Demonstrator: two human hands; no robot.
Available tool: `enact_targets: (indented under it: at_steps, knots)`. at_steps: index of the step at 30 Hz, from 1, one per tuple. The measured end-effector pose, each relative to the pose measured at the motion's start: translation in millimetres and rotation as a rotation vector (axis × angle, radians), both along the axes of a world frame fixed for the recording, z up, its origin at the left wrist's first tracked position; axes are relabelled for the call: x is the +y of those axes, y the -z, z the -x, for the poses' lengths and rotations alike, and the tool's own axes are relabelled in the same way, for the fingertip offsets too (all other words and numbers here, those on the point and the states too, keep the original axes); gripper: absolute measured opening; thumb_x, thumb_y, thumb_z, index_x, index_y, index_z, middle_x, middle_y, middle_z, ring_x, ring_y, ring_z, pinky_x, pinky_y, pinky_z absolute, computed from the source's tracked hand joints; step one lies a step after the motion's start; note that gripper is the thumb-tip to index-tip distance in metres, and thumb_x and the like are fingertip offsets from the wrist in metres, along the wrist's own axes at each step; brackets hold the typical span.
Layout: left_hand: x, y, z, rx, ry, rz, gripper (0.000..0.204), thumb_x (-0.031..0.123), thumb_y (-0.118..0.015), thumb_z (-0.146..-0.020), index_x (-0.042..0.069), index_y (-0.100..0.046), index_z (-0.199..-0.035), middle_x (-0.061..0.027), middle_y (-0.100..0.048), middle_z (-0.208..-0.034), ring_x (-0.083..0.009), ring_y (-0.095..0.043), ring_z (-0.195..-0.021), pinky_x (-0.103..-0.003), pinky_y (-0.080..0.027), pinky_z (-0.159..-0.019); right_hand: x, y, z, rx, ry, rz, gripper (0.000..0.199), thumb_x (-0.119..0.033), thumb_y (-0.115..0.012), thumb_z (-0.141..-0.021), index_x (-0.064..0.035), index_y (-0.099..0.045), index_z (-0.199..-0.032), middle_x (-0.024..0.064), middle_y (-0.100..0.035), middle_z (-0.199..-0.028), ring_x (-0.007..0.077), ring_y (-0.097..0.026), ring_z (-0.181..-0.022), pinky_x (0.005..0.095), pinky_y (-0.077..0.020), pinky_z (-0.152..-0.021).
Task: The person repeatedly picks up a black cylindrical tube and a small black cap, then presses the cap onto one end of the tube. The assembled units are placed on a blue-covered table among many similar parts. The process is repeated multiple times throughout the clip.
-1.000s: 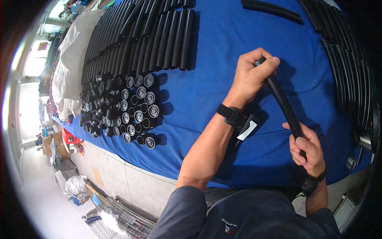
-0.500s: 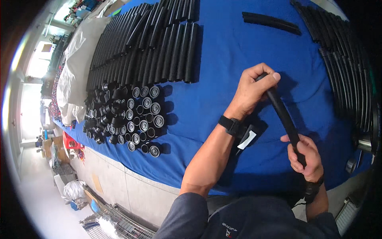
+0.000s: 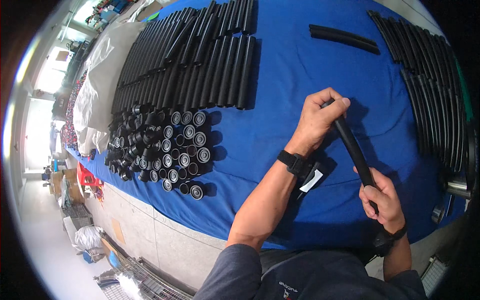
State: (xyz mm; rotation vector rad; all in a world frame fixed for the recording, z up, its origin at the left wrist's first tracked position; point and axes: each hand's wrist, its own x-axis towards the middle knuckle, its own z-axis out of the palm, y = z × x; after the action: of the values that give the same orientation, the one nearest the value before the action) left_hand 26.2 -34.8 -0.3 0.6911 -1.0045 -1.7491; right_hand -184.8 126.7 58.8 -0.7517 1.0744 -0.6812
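While both hands grip it, left hand (image 3: 320,120) closed on black tube (image 3: 354,149) top, right hand (image 3: 381,199) fisted lower.

Bright, even light over my bench; blue cloth (image 3: 280,100) reads saturated, no glare on it. Daylight blows out white at the far left edge. Soft shadows fall right of my left hand (image 3: 320,117) and under my forearm. Black tubes (image 3: 200,65) show faint sheen. Fisheye bends the edges hard; corners go black. Centre sharp, rim smeared.
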Motion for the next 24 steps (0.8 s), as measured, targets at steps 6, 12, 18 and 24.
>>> enact_targets:
  at_steps: [6, 12, 18, 24]
  knots:
    - [0.4, -3.9, 3.6, -0.141, 0.002, -0.020, 0.018, 0.023, -0.073, -0.096, 0.008, -0.066, -0.088, 0.0028, -0.059, -0.070, -0.0028, -0.046, -0.053, -0.021, -0.031, -0.044, 0.9, 23.7, -1.4, 0.692, -0.029, 0.804, 0.047, -0.014, -0.062, -0.101, 0.0022, -0.049, -0.143, 0.0056, -0.063, -0.080, 0.0059, -0.052, -0.048, 0.0212, -0.0398, -0.040]
    - [1.7, -1.2, 1.2, 0.000, 0.037, -0.019, 0.019, 0.023, -0.074, -0.095, 0.007, -0.066, -0.089, 0.0033, -0.059, -0.070, -0.0029, -0.045, -0.052, -0.021, -0.031, -0.045, 0.2, -2.4, 7.9, -0.397, 0.094, -0.208, 0.042, -0.011, -0.064, -0.099, 0.0039, -0.055, -0.137, 0.0069, -0.064, -0.077, 0.0086, -0.057, -0.056, 0.0212, -0.0452, -0.047]
    - [0.6, -5.1, -0.7, -0.097, 0.044, -0.053, 0.019, 0.024, -0.074, -0.095, 0.008, -0.066, -0.089, 0.0029, -0.059, -0.070, -0.0029, -0.045, -0.053, -0.021, -0.031, -0.045, 5.4, 1.5, -2.6, 0.284, 0.073, 0.203, 0.039, -0.013, -0.064, -0.099, 0.0036, -0.056, -0.134, 0.0022, -0.060, -0.073, 0.0086, -0.055, -0.052, 0.0218, -0.0421, -0.043]
    - [2.3, -8.3, 2.0, -0.065, 0.034, -0.030, 0.020, 0.024, -0.074, -0.095, 0.008, -0.066, -0.088, 0.0023, -0.060, -0.070, -0.0031, -0.046, -0.053, -0.021, -0.031, -0.045, 4.0, -7.3, -3.2, 0.224, -0.036, 0.064, 0.040, -0.011, -0.062, -0.099, 0.0043, -0.054, -0.135, 0.0049, -0.060, -0.072, 0.0082, -0.056, -0.052, 0.0216, -0.0443, -0.044]
